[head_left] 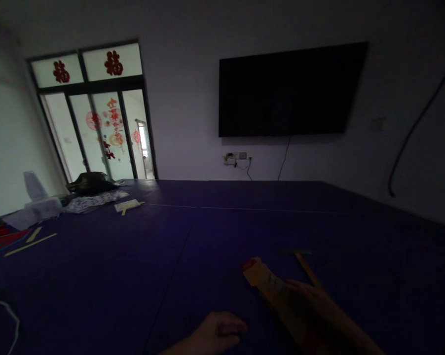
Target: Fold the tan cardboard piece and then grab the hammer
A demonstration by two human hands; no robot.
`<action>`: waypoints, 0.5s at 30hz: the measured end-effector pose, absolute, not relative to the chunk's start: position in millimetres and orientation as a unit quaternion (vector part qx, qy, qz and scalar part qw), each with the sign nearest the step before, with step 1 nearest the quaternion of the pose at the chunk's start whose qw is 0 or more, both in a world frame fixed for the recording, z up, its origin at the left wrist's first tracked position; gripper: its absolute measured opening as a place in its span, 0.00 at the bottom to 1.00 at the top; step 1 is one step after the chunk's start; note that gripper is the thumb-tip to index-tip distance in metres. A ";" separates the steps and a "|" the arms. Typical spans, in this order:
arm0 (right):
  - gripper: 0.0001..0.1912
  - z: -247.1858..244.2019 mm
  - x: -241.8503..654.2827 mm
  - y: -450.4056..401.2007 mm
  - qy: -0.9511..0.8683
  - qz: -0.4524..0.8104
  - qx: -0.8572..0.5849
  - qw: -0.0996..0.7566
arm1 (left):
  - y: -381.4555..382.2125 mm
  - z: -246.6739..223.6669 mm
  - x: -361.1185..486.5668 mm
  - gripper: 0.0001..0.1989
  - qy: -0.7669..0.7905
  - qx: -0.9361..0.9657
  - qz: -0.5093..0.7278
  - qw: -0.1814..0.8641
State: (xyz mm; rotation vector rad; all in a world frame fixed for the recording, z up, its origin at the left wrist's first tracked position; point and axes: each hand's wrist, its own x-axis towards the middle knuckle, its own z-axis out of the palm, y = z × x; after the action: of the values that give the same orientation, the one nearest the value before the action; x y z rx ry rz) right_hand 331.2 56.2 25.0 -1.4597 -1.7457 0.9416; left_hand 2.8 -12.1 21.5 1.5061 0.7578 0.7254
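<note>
On the dark blue table (133,256), a long yellow-brown packet with a red end (261,278) lies slanting toward the bottom edge. My right hand (311,296) rests on the packet's right side, its fingers stretched out. To the left of the packet is my left hand (220,331), fingers apart and slightly curled, holding nothing. Just beyond my right hand lies a tool with a yellow handle (307,266) and a thin dark head, which looks like a small hammer. Its lower end is hidden behind my right hand. The scene is dim.
At the far left are a black bag (92,182), patterned sheets (92,201), clear plastic (41,209), red and blue items (4,241) and yellow strips (32,244). A white cable (13,318) lies near the left edge. A television (291,93) hangs on the wall.
</note>
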 end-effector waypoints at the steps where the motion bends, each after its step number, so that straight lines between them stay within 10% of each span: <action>1: 0.28 26.3 324.0 55.6 -0.675 0.383 -0.544 0.320 | -11.8 21.6 3.0 0.19 0.330 0.652 0.314 0.606; 8: 0.31 51.3 274.6 62.7 -0.640 0.572 -0.429 0.283 | -13.7 21.7 1.8 0.20 0.305 0.661 0.330 0.602; 15: 0.26 27.5 317.4 13.9 -0.600 0.364 -0.583 0.410 | -11.2 16.0 -7.0 0.20 0.410 0.676 0.439 0.427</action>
State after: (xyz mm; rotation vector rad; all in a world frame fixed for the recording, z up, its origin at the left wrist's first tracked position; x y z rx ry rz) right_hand 317.4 13.9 27.5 -1.4694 -1.5103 0.9157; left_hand -7.0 -11.2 16.0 1.6894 1.0245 1.0976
